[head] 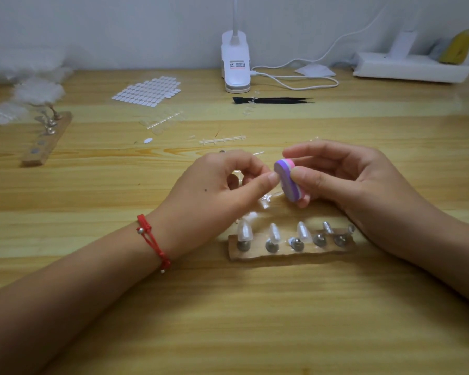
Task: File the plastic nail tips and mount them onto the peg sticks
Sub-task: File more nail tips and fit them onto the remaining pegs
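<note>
Two bare hands meet just above the wooden surface [255,320]. The right hand [349,182] grips a small purple and pink file block [288,182], its thumb on the near face and its curled fingers behind. The left hand [220,188], with a red cord bracelet [154,240] at the wrist, has thumb and forefinger closed in a pinch against the block's edge. They appear to hold a clear nail tip [266,199], though only a glint of it shows below the thumb.

Just in front of the hands lies a wooden peg base [290,254] with five metal pegs. The three on the left carry mounted tips [244,230]; the other two are too blurred to judge.

Farther back lie an empty plastic sprue [222,139], a sheet of adhesive tabs [146,92], black tweezers [274,100] and a white clip lamp [236,63]. A second peg base [48,138] sits far left.
</note>
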